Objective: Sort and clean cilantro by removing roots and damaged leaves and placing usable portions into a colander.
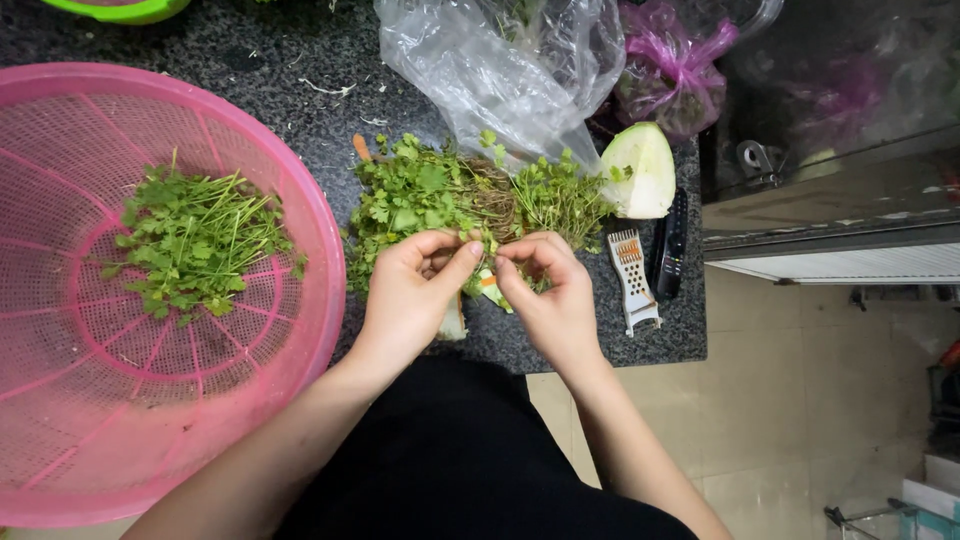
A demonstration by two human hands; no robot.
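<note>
A bunch of green coriander with brown roots [450, 195] lies on the dark speckled counter [300, 110]. Over its near edge my left hand [415, 290] and my right hand [545, 290] meet, fingertips pinching a few sprigs [487, 262] between them. To the left stands a large pink plastic colander [300, 200] holding a small heap of picked coriander [195, 240].
A crumpled clear plastic bag [490, 70] and a tied pink bag [670, 70] sit at the back. A cut pale green gourd piece [640, 170], a small white grater [632, 280] and a dark-handled tool [672, 245] lie right of the herbs. A green bowl rim [120, 10] shows at top left.
</note>
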